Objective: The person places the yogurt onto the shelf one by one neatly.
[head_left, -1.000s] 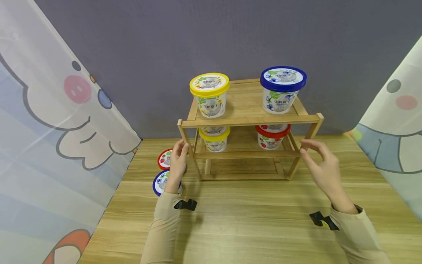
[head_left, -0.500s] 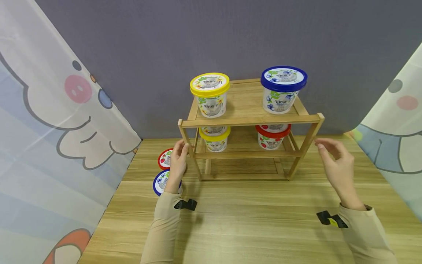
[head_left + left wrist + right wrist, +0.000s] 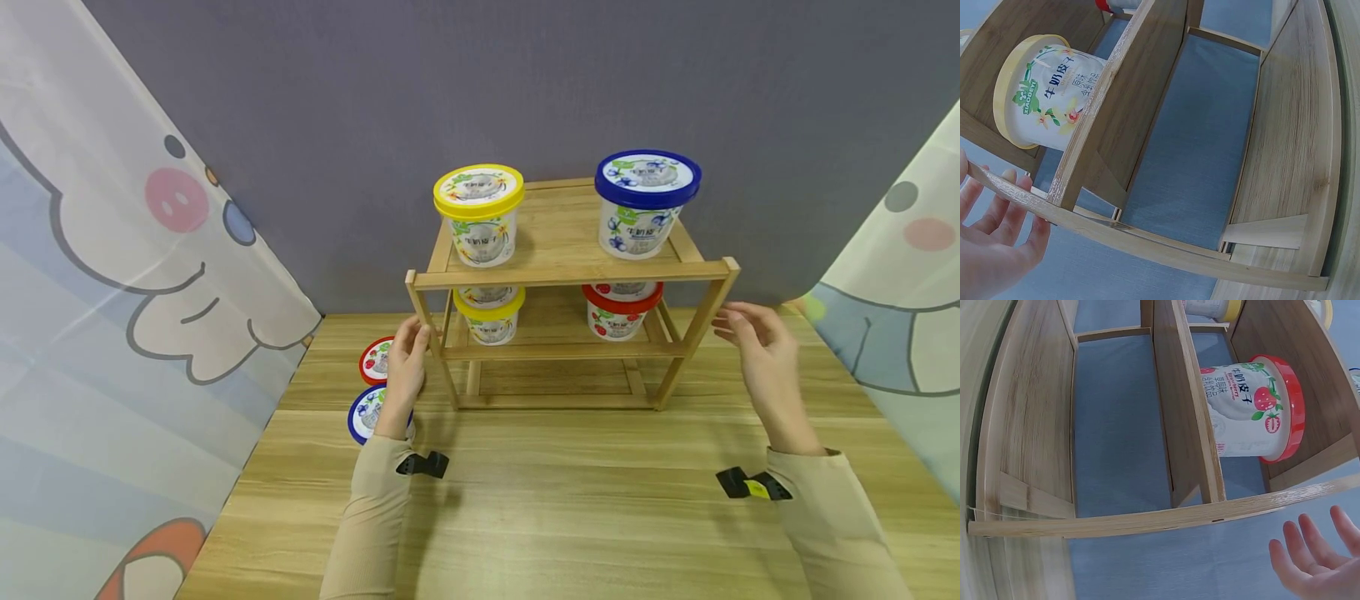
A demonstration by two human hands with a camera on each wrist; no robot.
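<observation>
A three-tier wooden rack [image 3: 570, 272] stands on the table. My left hand [image 3: 405, 367] holds its left front post; in the left wrist view the fingers of that hand [image 3: 997, 250] lie around the post [image 3: 1116, 244]. Just right of the right front post, my right hand [image 3: 772, 375] is raised with relaxed fingers, and the right wrist view shows this hand [image 3: 1325, 565] apart from the wood. A yellow-lidded tub [image 3: 482, 242] and a blue-lidded tub [image 3: 637, 229] are on the top tier. The middle tier bears another yellow-lidded tub [image 3: 491, 329] and a red-lidded tub [image 3: 615, 321].
On the table left of the rack are a red-lidded tub [image 3: 375, 360] and a blue-lidded tub [image 3: 367, 414], both partly hidden by my left hand and forearm. A grey backdrop [image 3: 375, 100] rises behind, with patterned curtains [image 3: 82, 350] at both sides.
My right hand has come off the right front post, moved to the right, and its fingers have straightened somewhat. My left hand and the tubs have stayed in place.
</observation>
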